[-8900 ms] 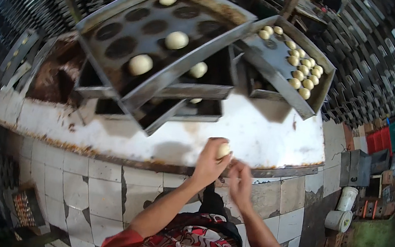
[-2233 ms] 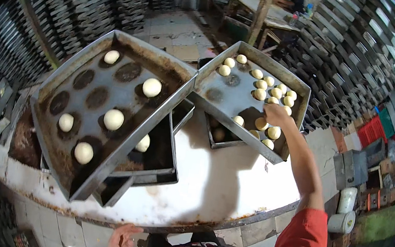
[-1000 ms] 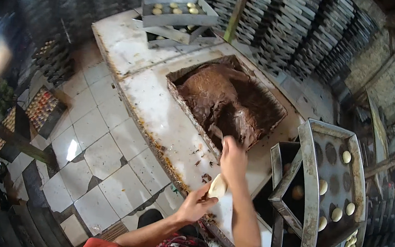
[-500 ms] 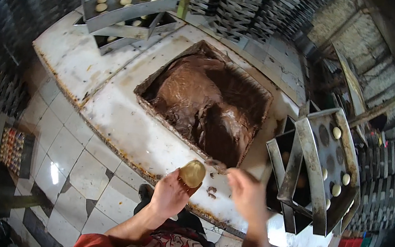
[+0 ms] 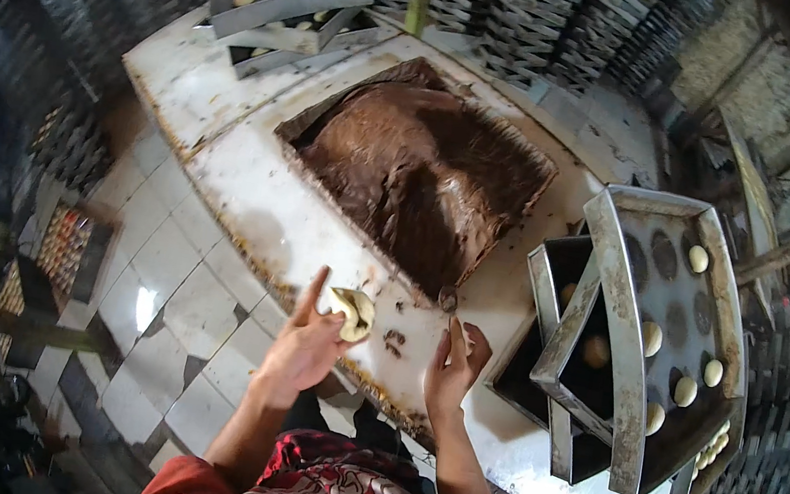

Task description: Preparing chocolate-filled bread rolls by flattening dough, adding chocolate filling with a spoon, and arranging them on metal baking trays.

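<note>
My left hand (image 5: pixel 297 355) grips a pale piece of dough (image 5: pixel 352 316) between thumb and fingers, its index finger stretched out ahead. The dough is folded over, with a dark hollow or filling showing at its opening. My right hand (image 5: pixel 455 372) is closed round a short, small spoon-like tool (image 5: pixel 449 302), its dark-smeared head by the near corner of the box. Just beyond both hands, a large square box (image 5: pixel 349 232) is filled with brown paste (image 5: pixel 378 149), its surface lumpy with a deep hollow toward the near side.
The box rests on a stained white table (image 5: pixel 250 166) with dark crumbs (image 5: pixel 394 342) near its front edge. Stacked metal trays (image 5: pixel 638 423) with pale dough balls (image 5: pixel 685 392) stand at the right. More trays (image 5: pixel 291 15) with dough balls sit at the back left.
The dough in my left hand was a flat round disc and is now folded over. My right hand, blurred before, has moved slightly left and lower, and the tool shows clearly.
</note>
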`<control>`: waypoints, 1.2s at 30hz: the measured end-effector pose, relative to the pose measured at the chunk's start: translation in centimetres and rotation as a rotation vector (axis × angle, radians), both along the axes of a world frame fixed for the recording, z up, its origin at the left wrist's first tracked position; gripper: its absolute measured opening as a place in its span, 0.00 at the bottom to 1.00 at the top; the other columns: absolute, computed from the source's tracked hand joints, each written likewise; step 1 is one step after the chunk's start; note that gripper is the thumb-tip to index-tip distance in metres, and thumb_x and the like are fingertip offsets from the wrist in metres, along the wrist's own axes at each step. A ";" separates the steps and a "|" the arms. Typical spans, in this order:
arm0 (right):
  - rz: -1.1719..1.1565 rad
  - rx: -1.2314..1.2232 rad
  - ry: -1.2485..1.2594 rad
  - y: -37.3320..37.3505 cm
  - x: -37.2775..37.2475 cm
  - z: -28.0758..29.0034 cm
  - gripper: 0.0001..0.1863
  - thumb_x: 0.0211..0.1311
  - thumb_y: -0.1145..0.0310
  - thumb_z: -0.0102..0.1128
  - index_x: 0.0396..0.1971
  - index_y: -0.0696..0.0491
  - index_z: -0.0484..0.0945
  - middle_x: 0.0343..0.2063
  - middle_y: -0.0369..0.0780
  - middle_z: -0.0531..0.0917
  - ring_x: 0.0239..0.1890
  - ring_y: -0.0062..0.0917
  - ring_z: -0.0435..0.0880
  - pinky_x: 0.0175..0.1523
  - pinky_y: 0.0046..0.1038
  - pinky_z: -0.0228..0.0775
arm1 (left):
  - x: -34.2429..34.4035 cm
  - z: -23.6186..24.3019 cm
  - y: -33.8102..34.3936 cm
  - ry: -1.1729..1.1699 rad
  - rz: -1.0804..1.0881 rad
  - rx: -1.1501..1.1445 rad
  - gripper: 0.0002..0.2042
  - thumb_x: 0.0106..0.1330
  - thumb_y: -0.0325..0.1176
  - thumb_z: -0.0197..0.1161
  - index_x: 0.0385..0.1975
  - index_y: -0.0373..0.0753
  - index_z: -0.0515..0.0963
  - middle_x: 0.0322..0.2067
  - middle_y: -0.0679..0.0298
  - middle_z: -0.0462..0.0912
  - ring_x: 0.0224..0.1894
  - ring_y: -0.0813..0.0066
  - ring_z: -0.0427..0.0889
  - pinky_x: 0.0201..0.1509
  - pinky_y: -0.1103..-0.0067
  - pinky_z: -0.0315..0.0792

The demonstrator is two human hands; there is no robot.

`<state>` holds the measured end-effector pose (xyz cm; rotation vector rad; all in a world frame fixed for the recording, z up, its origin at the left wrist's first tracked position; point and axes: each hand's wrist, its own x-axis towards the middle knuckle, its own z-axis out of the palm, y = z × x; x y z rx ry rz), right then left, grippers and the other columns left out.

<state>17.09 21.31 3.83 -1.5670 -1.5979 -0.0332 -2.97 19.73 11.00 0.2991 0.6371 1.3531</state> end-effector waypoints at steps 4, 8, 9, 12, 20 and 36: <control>0.753 -0.720 0.766 -1.4 -1.0 5.0 0.09 0.63 0.70 0.54 0.37 0.57 0.79 0.32 0.42 0.79 0.31 0.19 0.75 0.36 0.21 0.67 | 3.6 -1.7 -5.5 -0.230 -0.216 -0.104 0.29 0.59 0.19 0.51 0.61 0.43 0.56 0.44 0.60 0.74 0.42 0.67 0.77 0.47 0.71 0.74; 0.974 -0.547 0.325 -6.8 0.5 8.9 0.11 0.58 0.67 0.58 0.37 0.58 0.78 0.34 0.43 0.76 0.37 0.33 0.77 0.41 0.28 0.71 | 5.1 -1.1 -9.9 0.093 -0.148 -0.134 0.23 0.59 0.19 0.46 0.57 0.38 0.58 0.42 0.54 0.75 0.41 0.63 0.78 0.43 0.71 0.76; 0.913 -0.319 0.100 -9.1 0.7 8.9 0.12 0.55 0.68 0.59 0.38 0.59 0.77 0.37 0.43 0.75 0.41 0.33 0.76 0.41 0.29 0.71 | 5.4 -1.3 -10.8 0.084 -0.044 -0.152 0.23 0.59 0.19 0.44 0.57 0.36 0.58 0.40 0.52 0.75 0.39 0.61 0.79 0.40 0.69 0.77; 0.775 0.041 -0.291 -14.4 2.9 8.3 0.14 0.51 0.70 0.59 0.39 0.59 0.75 0.38 0.42 0.74 0.43 0.34 0.76 0.40 0.31 0.73 | 7.5 0.7 -12.9 -0.175 -0.076 -0.263 0.21 0.58 0.17 0.39 0.54 0.33 0.61 0.42 0.49 0.75 0.42 0.60 0.78 0.44 0.71 0.75; 0.622 -0.734 0.247 -21.4 12.9 10.8 0.11 0.55 0.75 0.57 0.39 0.57 0.71 0.39 0.44 0.77 0.34 0.38 0.80 0.37 0.30 0.73 | 15.3 -2.0 -19.7 0.425 -0.625 0.042 0.13 0.67 0.24 0.48 0.51 0.30 0.66 0.40 0.61 0.76 0.41 0.73 0.77 0.48 0.76 0.72; -0.337 -0.399 0.867 -27.9 48.7 -2.8 0.13 0.54 0.75 0.51 0.41 0.60 0.74 0.41 0.47 0.77 0.46 0.38 0.74 0.52 0.32 0.66 | 56.1 -8.0 -20.8 1.188 -0.493 1.172 0.21 0.56 0.26 0.56 0.52 0.38 0.70 0.60 0.56 0.63 0.65 0.57 0.57 0.68 0.55 0.42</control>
